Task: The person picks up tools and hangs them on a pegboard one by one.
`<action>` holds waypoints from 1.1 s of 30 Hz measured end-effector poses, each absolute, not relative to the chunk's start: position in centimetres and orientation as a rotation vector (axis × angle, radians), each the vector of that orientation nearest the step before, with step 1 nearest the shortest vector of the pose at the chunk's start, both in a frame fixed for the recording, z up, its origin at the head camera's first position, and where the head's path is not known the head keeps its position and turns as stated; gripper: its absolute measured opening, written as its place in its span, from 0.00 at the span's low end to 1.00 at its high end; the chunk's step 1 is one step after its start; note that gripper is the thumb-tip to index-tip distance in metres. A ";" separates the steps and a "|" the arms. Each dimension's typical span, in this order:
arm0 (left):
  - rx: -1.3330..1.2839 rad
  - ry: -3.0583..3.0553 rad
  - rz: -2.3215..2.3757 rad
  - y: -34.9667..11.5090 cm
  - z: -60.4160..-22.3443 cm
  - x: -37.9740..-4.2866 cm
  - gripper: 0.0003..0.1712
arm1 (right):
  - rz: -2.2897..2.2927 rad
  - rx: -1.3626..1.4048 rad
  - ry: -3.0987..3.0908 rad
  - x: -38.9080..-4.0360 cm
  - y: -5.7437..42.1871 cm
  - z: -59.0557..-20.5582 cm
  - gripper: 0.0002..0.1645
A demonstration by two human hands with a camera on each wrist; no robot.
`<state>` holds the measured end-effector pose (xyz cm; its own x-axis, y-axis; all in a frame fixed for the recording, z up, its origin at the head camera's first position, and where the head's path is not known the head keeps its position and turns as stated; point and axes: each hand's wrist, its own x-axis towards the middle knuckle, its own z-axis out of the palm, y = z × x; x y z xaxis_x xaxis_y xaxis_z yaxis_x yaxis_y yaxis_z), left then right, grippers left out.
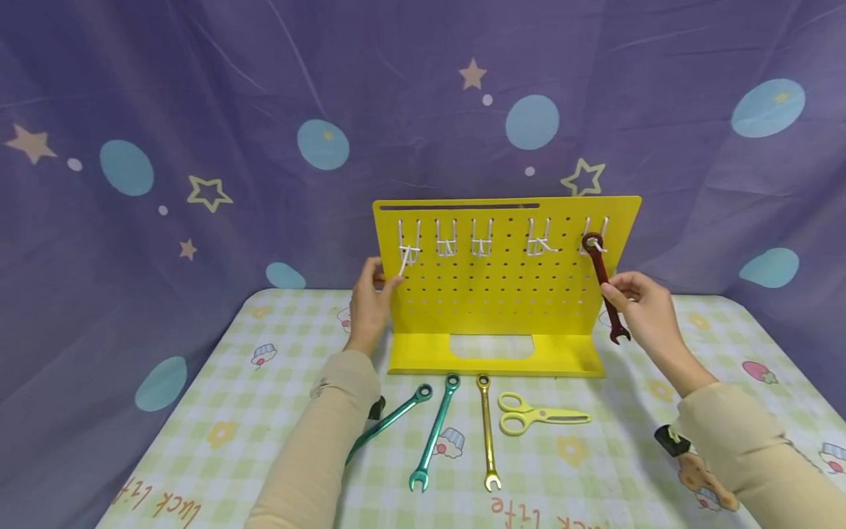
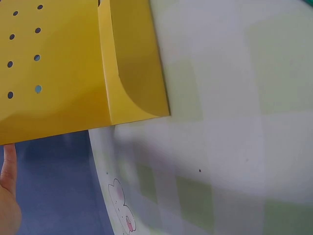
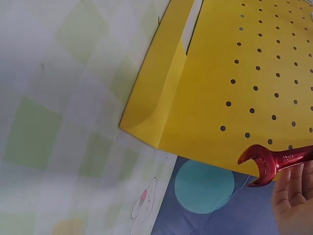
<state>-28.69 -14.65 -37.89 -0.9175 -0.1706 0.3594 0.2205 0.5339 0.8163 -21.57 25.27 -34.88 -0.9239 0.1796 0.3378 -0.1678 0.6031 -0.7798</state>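
A yellow pegboard (image 1: 489, 294) stands upright on the table, with white wire hooks (image 1: 481, 242) along its upper part. At its left edge is my left hand (image 1: 371, 308), gripping the board with the thumb in front. My right hand (image 1: 644, 308) pinches a red combination wrench (image 1: 603, 279) by its shank at the board's right side. The wrench's ring end is around the tip of the rightmost hook (image 1: 598, 245); its open end (image 3: 261, 164) points down. The right wrist view shows fingers (image 3: 293, 186) under the shank.
In front of the board lie two green wrenches, one (image 1: 436, 433) fully visible and another (image 1: 393, 419) partly behind my left sleeve. Beside them are a gold wrench (image 1: 487, 433) and yellow scissors (image 1: 543, 415). A checkered cloth (image 1: 231, 397) covers the table; a purple curtain (image 1: 410, 88) hangs behind.
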 end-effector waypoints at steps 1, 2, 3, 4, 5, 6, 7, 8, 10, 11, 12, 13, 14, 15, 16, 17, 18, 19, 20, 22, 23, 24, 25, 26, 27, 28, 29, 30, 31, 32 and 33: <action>-0.040 -2.378 -1.347 -14.6 -37.9 -28.7 0.20 | 1.271 -0.009 -2.442 -21.6 25.3 -34.9 0.19; -0.038 -2.379 -1.346 -14.6 -37.9 -28.8 0.20 | 1.297 -0.009 -2.435 -21.7 25.3 -35.0 0.19; -0.037 -2.378 -1.345 -14.6 -38.0 -28.8 0.20 | 1.318 -0.009 -2.428 -21.7 25.3 -35.0 0.19; -0.039 -2.377 -1.345 -14.6 -38.0 -28.8 0.20 | 1.344 -0.008 -2.417 -21.8 25.3 -35.1 0.18; -0.040 -2.376 -1.346 -14.6 -38.0 -28.8 0.20 | 1.368 -0.002 -2.406 -21.8 25.2 -35.2 0.18; -0.042 -2.374 -1.346 -14.6 -38.0 -28.8 0.20 | 1.383 -0.001 -2.399 -21.9 25.2 -35.2 0.18; -0.042 -2.373 -1.347 -14.6 -38.0 -28.8 0.19 | 1.388 0.000 -2.396 -21.9 25.2 -35.3 0.18; -0.044 -2.371 -1.346 -14.7 -38.1 -28.8 0.19 | 1.394 0.000 -2.395 -21.9 25.2 -35.3 0.18; -0.048 -2.370 -1.345 -14.7 -38.1 -28.8 0.19 | 1.398 0.000 -2.396 -22.0 25.2 -35.4 0.18; -0.047 -2.372 -1.343 -14.7 -38.1 -28.8 0.19 | 1.395 -0.004 -2.402 -21.9 25.1 -35.5 0.19; -0.046 -2.373 -1.342 -14.7 -38.1 -28.8 0.20 | 1.393 -0.010 -2.409 -21.9 25.1 -35.5 0.19; -0.044 -2.375 -1.342 -14.6 -38.1 -28.8 0.20 | 1.392 -0.013 -2.411 -21.9 25.1 -35.5 0.20; -0.041 -2.376 -1.341 -14.6 -38.1 -28.8 0.19 | 1.395 -0.014 -2.413 -21.9 25.1 -35.6 0.20; -0.037 -2.377 -1.342 -14.6 -38.1 -28.8 0.19 | 1.401 -0.013 -2.414 -22.0 25.0 -35.6 0.20; -0.034 -2.378 -1.342 -14.6 -38.1 -28.8 0.19 | 1.407 -0.012 -2.415 -22.0 25.0 -35.7 0.21; -0.030 -2.378 -1.344 -14.6 -38.0 -28.8 0.19 | 1.413 -0.010 -2.415 -22.1 25.0 -35.7 0.21; -0.026 -2.377 -1.346 -14.5 -38.0 -28.8 0.19 | 1.418 -0.011 -2.418 -22.1 24.9 -35.8 0.21; -0.023 -2.378 -1.347 -14.5 -38.0 -28.8 0.19 | 1.423 -0.013 -2.422 -22.2 24.9 -35.9 0.22; -0.022 -2.379 -1.346 -14.5 -38.0 -28.8 0.19 | 1.424 -0.016 -2.424 -22.3 24.9 -35.9 0.22; -0.025 -2.383 -1.346 -14.6 -38.0 -28.8 0.19 | 1.398 -0.022 -2.439 -22.5 24.8 -36.0 0.23; -0.025 -2.382 -1.345 -14.6 -38.0 -28.8 0.19 | 1.378 -0.019 -2.447 -22.7 24.8 -36.1 0.23; -0.028 -2.384 -1.344 -14.6 -38.0 -28.8 0.20 | 1.360 -0.016 -2.453 -22.8 24.7 -36.1 0.23; -0.030 -2.384 -1.344 -14.6 -37.9 -28.8 0.20 | 1.340 -0.008 -2.454 -22.9 24.7 -36.2 0.23; -0.031 -2.384 -1.343 -14.6 -37.9 -28.8 0.20 | 1.315 0.003 -2.455 -23.1 24.7 -36.2 0.23; -0.031 -2.382 -1.340 -14.6 -37.9 -28.7 0.20 | 1.294 0.015 -2.457 -23.2 24.6 -36.3 0.23; -0.029 -2.380 -1.339 -14.6 -37.9 -28.7 0.19 | 1.281 0.027 -2.456 -23.4 24.6 -36.4 0.22; -0.028 -2.380 -1.339 -14.5 -37.9 -28.7 0.19 | 1.272 0.034 -2.456 -23.5 24.6 -36.5 0.22; -0.026 -2.380 -1.338 -14.5 -37.9 -28.7 0.19 | 1.268 0.038 -2.453 -23.6 24.6 -36.5 0.22; -0.024 -2.380 -1.338 -14.5 -37.9 -28.7 0.19 | 1.261 0.042 -2.452 -23.6 24.6 -36.6 0.22; -0.023 -2.381 -1.337 -14.5 -37.9 -28.7 0.19 | 1.262 0.045 -2.449 -23.7 24.6 -36.7 0.22; -0.023 -2.382 -1.339 -14.5 -37.9 -28.7 0.20 | 1.265 0.048 -2.446 -23.7 24.6 -36.7 0.22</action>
